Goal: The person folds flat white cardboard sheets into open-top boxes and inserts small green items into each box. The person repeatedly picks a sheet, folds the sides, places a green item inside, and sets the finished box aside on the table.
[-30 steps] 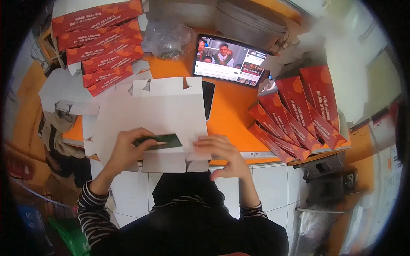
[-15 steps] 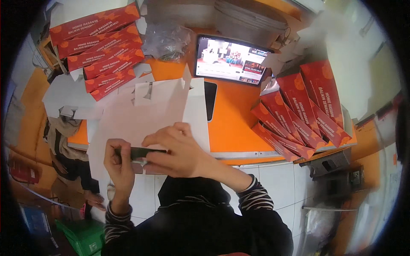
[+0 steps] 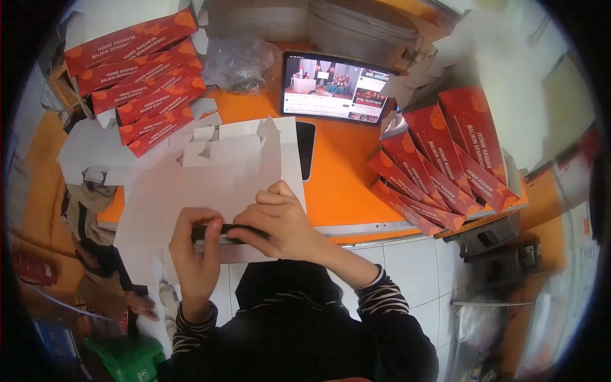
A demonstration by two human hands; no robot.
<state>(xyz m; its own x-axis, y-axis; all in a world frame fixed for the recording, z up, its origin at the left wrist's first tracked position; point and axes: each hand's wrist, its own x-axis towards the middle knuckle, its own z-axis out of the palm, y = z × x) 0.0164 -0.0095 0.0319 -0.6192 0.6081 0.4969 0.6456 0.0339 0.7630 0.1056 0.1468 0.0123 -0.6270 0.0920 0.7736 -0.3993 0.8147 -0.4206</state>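
My left hand point(image 3: 194, 254) pinches one end of a small, narrow dark object point(image 3: 228, 233), shaped like a stapler, between thumb and fingers. On its other end, my right hand point(image 3: 277, 223) is closed with bent fingers, the thumb lying along it. Both hands hold it level above the near edge of a stack of flat white cardboard blanks point(image 3: 238, 156). Small cut flaps stand up at the stack's far side. The fingers cover much of the dark object, so its exact kind is unclear.
Red folded boxes lie overlapped at the far left point(image 3: 137, 79) and right point(image 3: 445, 159) of the orange table point(image 3: 340, 184). A lit tablet point(image 3: 337, 86) leans at the back, with a phone point(image 3: 305, 151) nearer. A clear plastic bag point(image 3: 238, 63) sits left of the tablet.
My left hand has moved right, toward the right hand, and the dark object is more enclosed by the fingers. The white flaps at the stack's far side lie lower.
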